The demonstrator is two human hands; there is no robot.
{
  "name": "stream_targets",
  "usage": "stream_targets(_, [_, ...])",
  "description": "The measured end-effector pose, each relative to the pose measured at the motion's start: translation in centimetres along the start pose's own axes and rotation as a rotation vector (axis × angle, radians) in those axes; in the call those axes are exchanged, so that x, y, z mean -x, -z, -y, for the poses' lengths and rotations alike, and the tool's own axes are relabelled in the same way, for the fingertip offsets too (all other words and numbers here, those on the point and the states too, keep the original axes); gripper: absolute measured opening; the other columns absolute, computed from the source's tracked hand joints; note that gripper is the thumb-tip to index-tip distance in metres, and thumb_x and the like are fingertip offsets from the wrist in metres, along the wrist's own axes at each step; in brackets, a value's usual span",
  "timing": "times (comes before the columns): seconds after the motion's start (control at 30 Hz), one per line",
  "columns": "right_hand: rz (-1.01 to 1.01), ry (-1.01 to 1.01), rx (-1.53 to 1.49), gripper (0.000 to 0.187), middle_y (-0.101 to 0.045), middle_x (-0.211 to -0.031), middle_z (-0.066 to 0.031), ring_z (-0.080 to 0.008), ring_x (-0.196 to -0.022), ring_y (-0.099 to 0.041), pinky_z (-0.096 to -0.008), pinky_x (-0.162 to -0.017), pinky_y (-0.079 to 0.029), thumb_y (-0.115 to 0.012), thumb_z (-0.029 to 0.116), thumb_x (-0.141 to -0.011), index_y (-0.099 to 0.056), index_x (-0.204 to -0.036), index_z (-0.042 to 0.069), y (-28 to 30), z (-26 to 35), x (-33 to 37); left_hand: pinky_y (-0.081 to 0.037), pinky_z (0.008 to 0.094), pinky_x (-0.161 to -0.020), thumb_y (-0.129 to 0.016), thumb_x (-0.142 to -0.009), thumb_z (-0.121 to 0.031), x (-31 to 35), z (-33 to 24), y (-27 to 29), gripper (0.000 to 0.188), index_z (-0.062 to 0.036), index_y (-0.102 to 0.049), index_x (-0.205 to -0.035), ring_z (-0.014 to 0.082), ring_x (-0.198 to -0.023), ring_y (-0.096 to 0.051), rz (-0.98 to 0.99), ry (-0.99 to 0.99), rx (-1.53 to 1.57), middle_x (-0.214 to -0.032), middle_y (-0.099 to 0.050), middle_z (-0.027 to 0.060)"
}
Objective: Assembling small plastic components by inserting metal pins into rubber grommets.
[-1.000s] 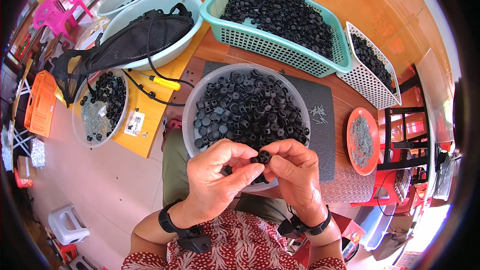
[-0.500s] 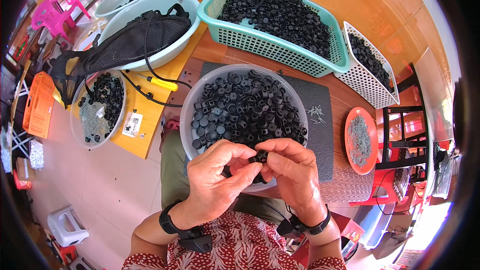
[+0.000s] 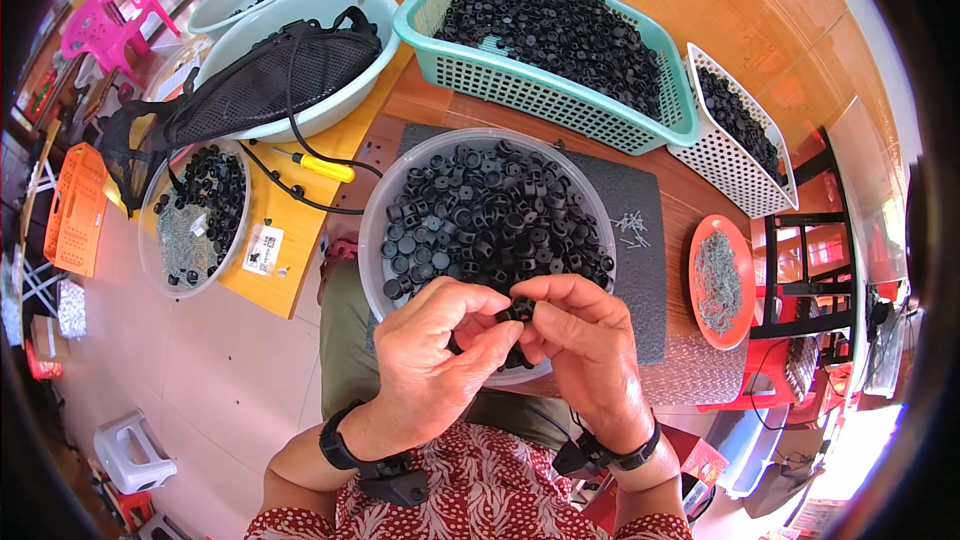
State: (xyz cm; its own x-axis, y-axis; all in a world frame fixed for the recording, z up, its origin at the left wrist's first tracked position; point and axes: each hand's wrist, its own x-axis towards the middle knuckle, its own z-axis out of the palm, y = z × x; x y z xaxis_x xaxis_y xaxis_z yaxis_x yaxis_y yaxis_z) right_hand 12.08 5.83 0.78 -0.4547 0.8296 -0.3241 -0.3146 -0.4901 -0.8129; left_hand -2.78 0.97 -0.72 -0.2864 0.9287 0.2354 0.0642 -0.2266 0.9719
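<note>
A round grey bowl [image 3: 372, 230] full of small black plastic parts [image 3: 490, 210] sits in front of me on a dark mat. My left hand [image 3: 430, 365] and my right hand [image 3: 585, 340] meet over the bowl's near rim. Between their fingertips they pinch one small black part [image 3: 518, 311]. Both wrists carry black bands.
A teal basket [image 3: 560, 100] and a white basket [image 3: 745, 140] of black parts stand behind. An orange plate of small screws [image 3: 720, 285] lies right. Left: a pale basin holding a black mesh bag [image 3: 270, 80], a yellow-handled screwdriver [image 3: 322, 168], and a bowl of parts and screws [image 3: 195, 215].
Both hands stay joined over the bowl's near rim, fingers shifting slightly around the small black part. Nothing else has moved.
</note>
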Motion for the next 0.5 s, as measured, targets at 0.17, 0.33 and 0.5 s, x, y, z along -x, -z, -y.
stream_targets(0.17, [-0.018,0.038,0.034,0.02,-0.063,-0.08,-0.0067,-0.0096,-0.069,-0.056,-0.0218,-0.059,-0.044,-0.056,0.002,-0.088,-0.061,-0.106,-0.004,0.1,-0.5,0.0,-0.047,0.0209,-0.053,-0.07,-0.073,0.004,-0.3,-0.3,0.1,0.017,0.002,-0.061,-0.088,0.009,-0.061,-0.059,0.038,-0.057,-0.103,-0.076,-0.059,0.0064])
stream_targets(0.33, [-0.009,0.097,0.106,0.021,-0.064,-0.078,-0.0071,-0.0091,-0.065,-0.055,-0.0208,-0.058,-0.044,-0.055,0.001,-0.088,-0.061,-0.107,-0.004,0.3,-0.8,0.0,-0.048,0.0217,-0.054,-0.071,-0.073,0.004,-0.5,-0.8,0.4,0.019,0.0029,-0.061,-0.088,0.0101,-0.063,-0.06,0.072,-0.056,-0.137,-0.078,-0.059,0.0068])
stream_targets(0.5, [0.031,0.139,0.156,0.023,-0.064,-0.079,-0.0067,-0.0081,-0.064,-0.054,-0.0201,-0.059,-0.044,-0.054,0.0,-0.088,-0.061,-0.11,-0.002,0.6,-0.5,0.2,-0.046,0.0217,-0.058,-0.072,-0.074,0.002,-0.6,-1.4,0.3,0.018,0.0034,-0.062,-0.089,0.0104,-0.065,-0.058,0.091,-0.018,-0.133,-0.081,-0.059,0.007])
